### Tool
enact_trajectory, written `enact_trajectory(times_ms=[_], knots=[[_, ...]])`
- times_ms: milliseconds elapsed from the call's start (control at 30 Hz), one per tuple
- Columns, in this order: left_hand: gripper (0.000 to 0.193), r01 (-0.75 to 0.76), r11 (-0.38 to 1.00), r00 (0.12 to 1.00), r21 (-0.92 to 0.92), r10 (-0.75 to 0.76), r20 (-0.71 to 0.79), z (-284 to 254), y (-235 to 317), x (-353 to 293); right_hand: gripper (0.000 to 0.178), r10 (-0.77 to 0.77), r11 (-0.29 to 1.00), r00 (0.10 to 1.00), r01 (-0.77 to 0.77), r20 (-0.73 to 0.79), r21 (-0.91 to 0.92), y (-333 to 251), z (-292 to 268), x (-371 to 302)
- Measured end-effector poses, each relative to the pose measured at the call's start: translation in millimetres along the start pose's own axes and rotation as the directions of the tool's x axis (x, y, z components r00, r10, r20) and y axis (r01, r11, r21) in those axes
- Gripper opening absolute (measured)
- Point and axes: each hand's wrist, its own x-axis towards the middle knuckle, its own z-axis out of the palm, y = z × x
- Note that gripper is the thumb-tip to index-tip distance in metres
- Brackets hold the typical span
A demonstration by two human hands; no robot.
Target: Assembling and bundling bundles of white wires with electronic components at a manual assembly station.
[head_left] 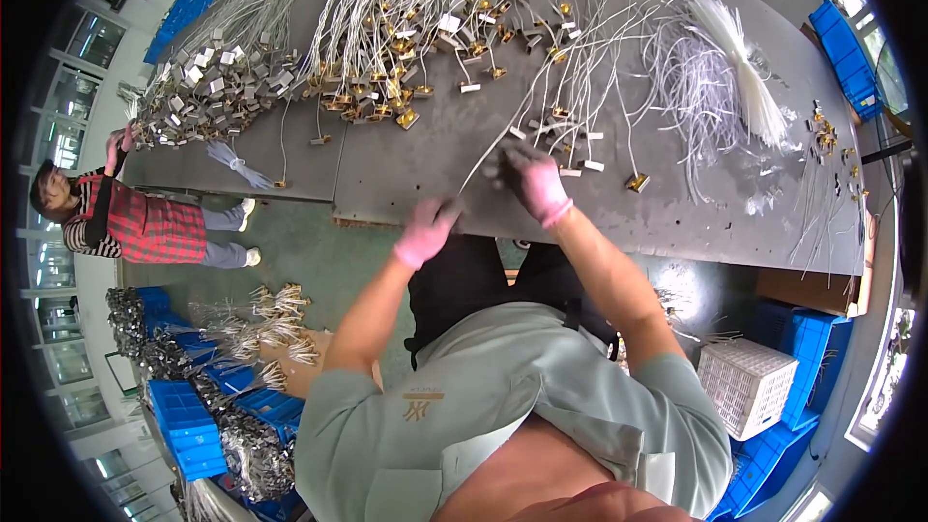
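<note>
Both my hands wear pink gloves with dark fingers. My left hand [430, 230], at the table's near edge, is closed with its fingertips on the lower end of a thin white wire [486, 158]. The wire slants up and right to a small block-shaped end beside my right hand [534, 181]. My right hand's fingers bend down over the table and are partly smeared by motion, so their grip is unclear. Just beyond it lies a loose group of white wires [580, 77] with small metal and white ends. A brass-coloured end piece [636, 183] lies to the right.
Heaps of wires with brass-coloured ends [387, 68] and silver block ends [217, 87] cover the grey table's [406, 159] far left. Clear plastic ties [739, 77] lie right. A person in a checked apron [155, 222] stands left. Blue crates [184, 425] and a white crate [746, 387] flank me.
</note>
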Motion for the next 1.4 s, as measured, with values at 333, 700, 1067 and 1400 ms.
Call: enact_trajectory(times_ms=[333,700,1067,1400], knots=[[0.044,0.975,0.034,0.152,-0.218,-0.819,0.553,-110.6,53.3,-151.6,0.031,-0.378,0.922,0.874,0.385,-0.306,-0.040,-76.4,4.1,40.4],[0.054,0.953,0.019,0.175,-0.303,-0.850,0.497,-107.9,41.3,-163.0,0.025,-0.276,0.961,0.945,0.266,-0.174,-0.079,-77.9,4.7,8.0],[0.058,0.821,0.530,0.549,-0.213,-0.626,0.554,-52.0,32.2,-60.2,0.018,-0.122,0.759,0.992,0.105,0.019,-0.643,-81.5,18.8,-13.4],[0.073,0.402,-0.470,0.251,-0.786,-0.769,0.588,-32.8,36.9,26.4,0.022,-0.052,0.856,0.992,0.104,0.114,-0.506,-51.7,61.1,-37.8]])
